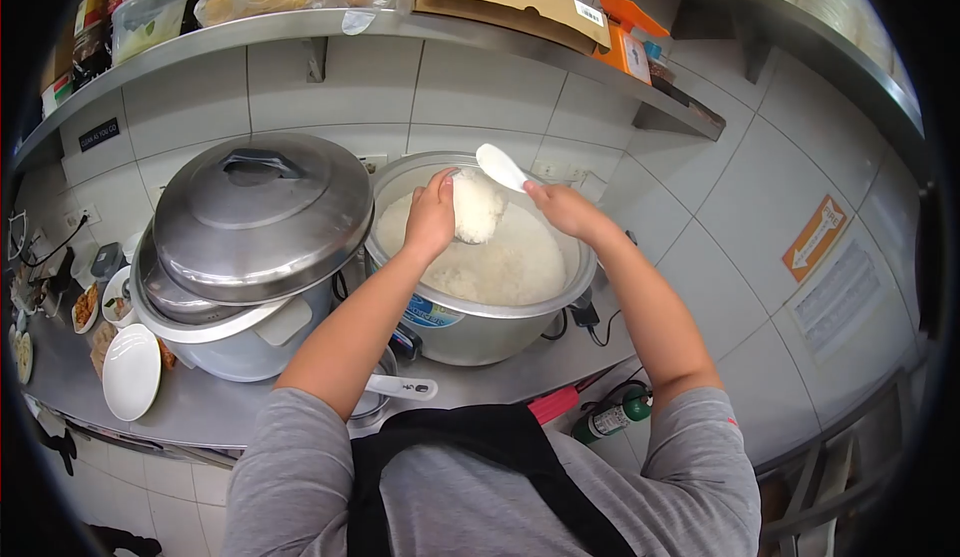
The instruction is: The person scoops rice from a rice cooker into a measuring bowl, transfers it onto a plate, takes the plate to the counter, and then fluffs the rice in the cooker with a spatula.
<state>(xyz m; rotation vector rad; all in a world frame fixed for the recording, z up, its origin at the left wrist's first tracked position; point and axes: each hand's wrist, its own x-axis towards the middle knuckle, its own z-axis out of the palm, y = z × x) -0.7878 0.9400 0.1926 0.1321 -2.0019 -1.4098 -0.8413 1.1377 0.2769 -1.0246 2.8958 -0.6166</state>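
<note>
A large metal pot (480, 332) on the counter holds white rice (515, 257). Above the rice, my left hand (430, 219) is closed round the edge of a small bowl, mostly hidden, that is heaped with rice (477, 207). A white paddle (500, 168) is gripped in my right hand (562, 209), its flat end raised just above and to the right of the heap. Both hands are over the pot's opening.
Left of the pot stands a large cooker (235, 347) with a metal lid (260, 222) resting tilted on top. A white oval plate (131, 372) and small food bowls lie farther left. A white handle (402, 388) is at the counter's front. Overhead runs a loaded shelf (385, 25).
</note>
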